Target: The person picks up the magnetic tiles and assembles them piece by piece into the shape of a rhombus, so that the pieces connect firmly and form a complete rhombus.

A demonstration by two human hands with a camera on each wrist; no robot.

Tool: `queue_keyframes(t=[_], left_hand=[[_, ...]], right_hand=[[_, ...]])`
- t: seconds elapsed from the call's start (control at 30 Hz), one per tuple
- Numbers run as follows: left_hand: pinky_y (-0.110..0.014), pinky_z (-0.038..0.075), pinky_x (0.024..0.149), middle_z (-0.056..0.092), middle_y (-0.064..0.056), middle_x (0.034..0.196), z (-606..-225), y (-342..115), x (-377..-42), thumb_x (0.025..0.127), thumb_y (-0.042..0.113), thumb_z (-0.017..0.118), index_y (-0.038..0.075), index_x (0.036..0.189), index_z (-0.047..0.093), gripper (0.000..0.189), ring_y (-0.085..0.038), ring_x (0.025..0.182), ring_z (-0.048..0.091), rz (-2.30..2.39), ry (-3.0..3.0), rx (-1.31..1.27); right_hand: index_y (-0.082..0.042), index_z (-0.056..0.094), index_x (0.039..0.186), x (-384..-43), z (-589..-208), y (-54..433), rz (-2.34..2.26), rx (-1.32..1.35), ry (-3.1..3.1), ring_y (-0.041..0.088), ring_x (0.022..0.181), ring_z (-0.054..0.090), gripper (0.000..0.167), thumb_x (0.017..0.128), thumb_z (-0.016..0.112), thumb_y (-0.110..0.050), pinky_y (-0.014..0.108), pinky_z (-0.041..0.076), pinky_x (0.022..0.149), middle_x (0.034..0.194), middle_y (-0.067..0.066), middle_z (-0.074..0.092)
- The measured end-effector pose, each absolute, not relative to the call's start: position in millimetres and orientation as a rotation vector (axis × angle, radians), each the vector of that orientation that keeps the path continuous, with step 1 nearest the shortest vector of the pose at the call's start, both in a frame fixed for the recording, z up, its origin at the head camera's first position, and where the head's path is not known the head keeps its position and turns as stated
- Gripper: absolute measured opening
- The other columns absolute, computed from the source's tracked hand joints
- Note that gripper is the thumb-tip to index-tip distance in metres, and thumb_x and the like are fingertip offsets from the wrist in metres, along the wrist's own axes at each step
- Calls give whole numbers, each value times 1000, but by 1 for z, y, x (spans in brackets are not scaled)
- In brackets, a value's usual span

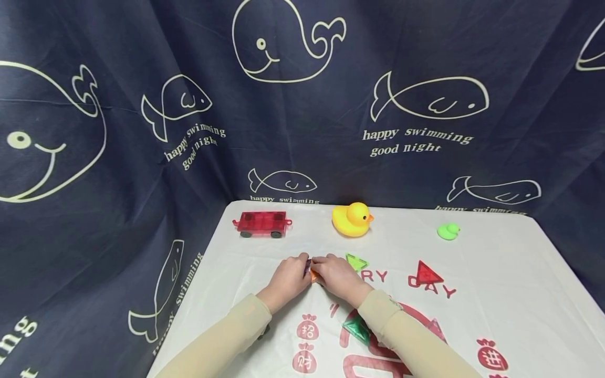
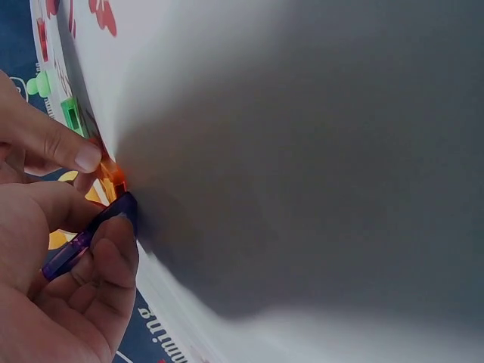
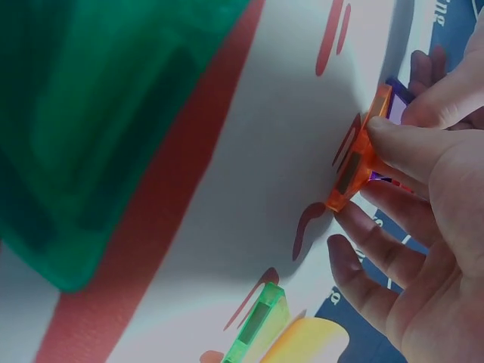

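Both hands meet over the white cloth, left of the table's middle. My left hand [image 1: 289, 277] pinches a purple translucent magnetic tile [image 2: 66, 257] between thumb and fingers. An orange magnetic tile [image 3: 353, 168], standing on edge, is pinched by my right hand [image 1: 339, 277], its thumb on the near face. In the right wrist view the two tiles come together at their edges, the purple one behind the orange. Fingers hide much of both. Just beyond the right hand lies a light green triangular tile [image 1: 355, 261].
Along the back stand a red wheeled car base [image 1: 262, 224], a yellow duck [image 1: 351, 219] and a small green duck [image 1: 448, 231]. A red triangle tile [image 1: 427, 274] lies to the right. A dark green tile [image 1: 357, 329] and a pink tile [image 1: 435, 329] lie by the right sleeve.
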State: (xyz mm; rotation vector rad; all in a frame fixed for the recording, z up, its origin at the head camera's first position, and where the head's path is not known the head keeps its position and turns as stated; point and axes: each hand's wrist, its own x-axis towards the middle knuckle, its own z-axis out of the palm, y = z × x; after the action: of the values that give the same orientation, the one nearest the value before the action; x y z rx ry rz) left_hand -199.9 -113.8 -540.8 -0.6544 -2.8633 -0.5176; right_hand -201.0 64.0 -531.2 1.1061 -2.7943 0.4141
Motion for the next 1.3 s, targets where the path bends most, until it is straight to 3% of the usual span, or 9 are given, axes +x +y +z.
queue_keyframes(t=[0.27, 0.43, 0.67, 0.9, 1.3], left_hand=[[-34, 45, 52, 53, 3, 62, -542, -109, -201, 83, 7, 75, 10, 84, 58, 17, -15, 54, 52, -576, -2805, -670], [-34, 46, 53, 54, 4, 64, -543, -109, -201, 84, 8, 76, 7, 88, 62, 15, -15, 56, 52, -645, -2816, -636], [-34, 49, 57, 65, -5, 74, -544, -115, -197, 86, 17, 79, 2, 107, 67, 28, -17, 62, 61, -740, -2936, -502], [-36, 51, 60, 68, -5, 77, -542, -117, -189, 87, 18, 80, 4, 100, 70, 22, -17, 65, 62, -763, -2981, -490], [-27, 38, 52, 49, 8, 60, -545, -120, -189, 88, 10, 80, 8, 83, 65, 16, -8, 54, 45, -899, -2958, -531]], right_hand=[[-11, 79, 110, -205, -534, 65, 392, 1126, -2743, 25, 80, 67, 19, 91, 82, -17, 39, 53, 69, 111, 5, 76], [-14, 79, 101, -206, -535, 64, 382, 1114, -2747, 23, 73, 65, 12, 90, 83, -18, 38, 51, 66, 100, 1, 76], [-12, 80, 110, -205, -536, 65, 434, 1095, -2776, 23, 83, 68, 21, 91, 83, -20, 39, 54, 73, 112, 4, 76], [-10, 80, 113, -203, -535, 66, 482, 1049, -2840, 21, 88, 69, 25, 91, 83, -21, 38, 54, 79, 117, 7, 76], [-8, 80, 116, -201, -534, 68, 559, 1006, -2886, 24, 93, 69, 29, 92, 82, -25, 40, 56, 84, 124, 10, 74]])
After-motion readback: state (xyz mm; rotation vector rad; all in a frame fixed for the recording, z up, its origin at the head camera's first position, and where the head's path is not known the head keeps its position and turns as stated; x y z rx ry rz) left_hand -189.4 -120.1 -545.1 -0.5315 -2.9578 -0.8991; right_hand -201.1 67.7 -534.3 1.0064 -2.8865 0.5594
